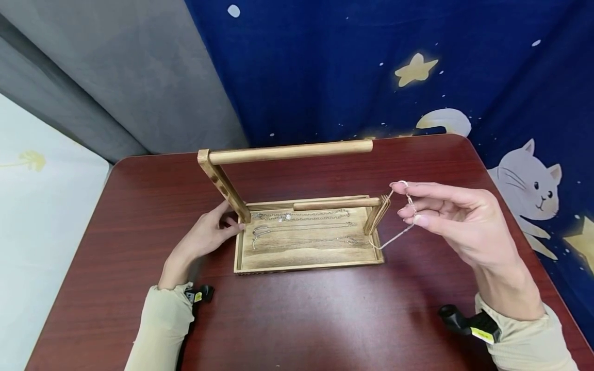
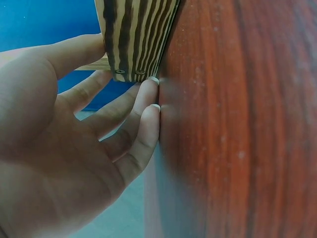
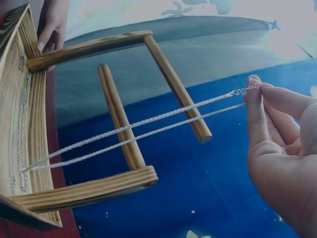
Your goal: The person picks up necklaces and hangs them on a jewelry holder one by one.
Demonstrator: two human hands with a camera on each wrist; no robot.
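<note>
A wooden jewelry stand (image 1: 309, 268) has a shallow tray base and two upright posts, each with a horizontal bar. My left hand (image 1: 204, 234) holds its left end, thumb at the tray's edge and fingers by the taller post (image 1: 224, 188). In the left wrist view, fingertips touch the tabletop beside the striped wood (image 2: 133, 39). My right hand (image 1: 468, 221) pinches a silver chain necklace (image 1: 396, 237) between thumb and fingers, right of the shorter post. In the right wrist view the necklace (image 3: 163, 116) stretches in two strands from the fingertips towards the tray.
Several thin chains (image 1: 303, 225) lie lengthwise in the tray, one with small shiny pieces. The stand sits on a dark red wooden table (image 1: 315, 319). Behind the table hang a blue curtain (image 1: 306, 67) with stars and a cat, and a grey curtain (image 1: 139, 67).
</note>
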